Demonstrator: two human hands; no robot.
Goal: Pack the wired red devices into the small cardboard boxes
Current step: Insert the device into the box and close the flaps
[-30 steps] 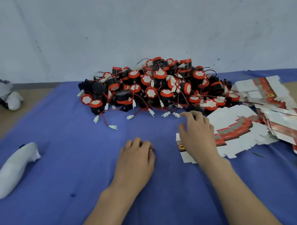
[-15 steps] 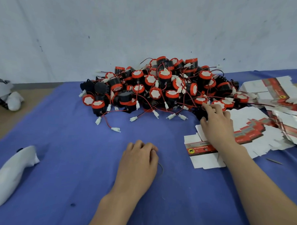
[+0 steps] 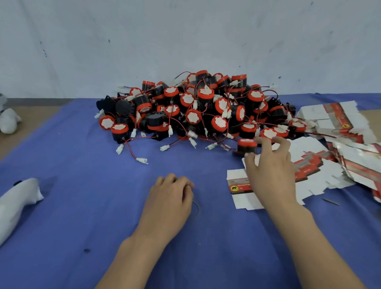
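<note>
A big heap of red-and-black wired devices (image 3: 199,109) with white connectors lies at the back of the blue cloth. My right hand (image 3: 269,165) is at the heap's right front edge, thumb and fingers pinching one red-topped device (image 3: 246,145) that sits low, just above the cloth. Under that hand lies a flat unfolded cardboard box (image 3: 242,190), white with a red band. My left hand (image 3: 172,198) rests on the cloth in the middle, fingers loosely curled, holding nothing.
More flat box blanks (image 3: 337,164) are spread in a loose pile at the right. A white stuffed shape (image 3: 10,208) lies at the left front, another white object (image 3: 5,118) at the far left. A thin dark loop (image 3: 196,208) lies by my left hand. A wall stands behind.
My right hand has left the flat box, reached up to the heap's right edge and taken hold of one device. My left hand has stayed where it was.
</note>
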